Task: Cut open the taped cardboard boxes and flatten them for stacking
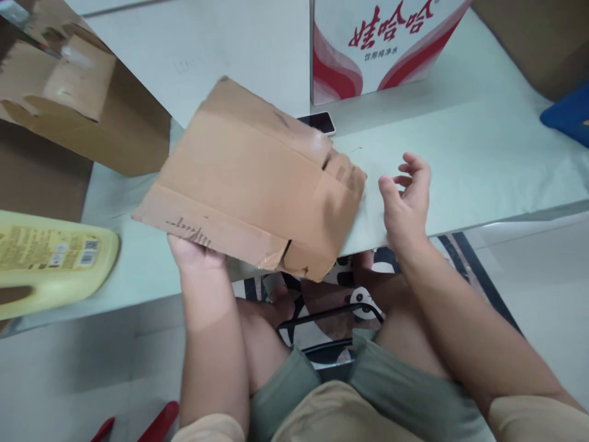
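A brown cardboard piece (243, 178) with creased flaps and torn edges is tilted above the pale green tabletop. My left hand (197, 253) holds it from below at its near left edge, the fingers hidden under the board. To the right of the cardboard, my right hand (407, 202) is raised over the table edge with its fingers loosely curled and apart, touching nothing. Behind the cardboard lies a phone (324, 123), partly covered by it.
A white and red carton (386, 49) stands at the back. Cardboard boxes (133, 129) and a yellow bottle (55, 261) are on the left. A blue object (568, 116) sits at the far right. The pale green table (488, 159) ends before my knees.
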Available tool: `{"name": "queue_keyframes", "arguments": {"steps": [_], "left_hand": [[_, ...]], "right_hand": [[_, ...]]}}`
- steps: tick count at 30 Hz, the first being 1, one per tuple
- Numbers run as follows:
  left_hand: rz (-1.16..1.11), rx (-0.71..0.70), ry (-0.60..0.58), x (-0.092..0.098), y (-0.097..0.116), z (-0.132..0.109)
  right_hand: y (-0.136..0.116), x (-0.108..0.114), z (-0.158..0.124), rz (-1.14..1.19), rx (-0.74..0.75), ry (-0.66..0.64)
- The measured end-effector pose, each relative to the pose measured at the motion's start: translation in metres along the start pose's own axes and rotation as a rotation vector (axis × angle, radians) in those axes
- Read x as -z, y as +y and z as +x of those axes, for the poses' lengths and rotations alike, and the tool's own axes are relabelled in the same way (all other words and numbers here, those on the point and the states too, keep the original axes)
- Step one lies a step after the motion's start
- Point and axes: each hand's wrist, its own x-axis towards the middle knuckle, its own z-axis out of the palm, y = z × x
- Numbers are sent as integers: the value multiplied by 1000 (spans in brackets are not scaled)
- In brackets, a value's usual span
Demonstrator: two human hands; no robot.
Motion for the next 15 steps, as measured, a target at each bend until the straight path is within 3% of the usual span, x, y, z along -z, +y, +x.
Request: {"name": "queue_keyframes", "arguments": {"steps": [2, 5, 7, 9, 12, 15], "left_hand": [[-58, -9, 29, 0, 1, 2], [-108, 19, 56, 0, 1, 3], [-133, 27, 30, -4, 2, 1], [-186, 47, 29, -8, 4, -1], [-243, 177, 213, -9, 12, -4], [-263, 274, 332, -4, 20, -3]], "right_hand": [[-1, -2, 0, 143, -155, -156], [-14, -5, -7, 438, -401, -597], [-28, -4, -13, 578, -476, -733], [-41, -1, -16, 661, -479, -669], [-52, 13, -16, 706, -454, -459], [-52, 43, -11, 671, -451, -128]]}}
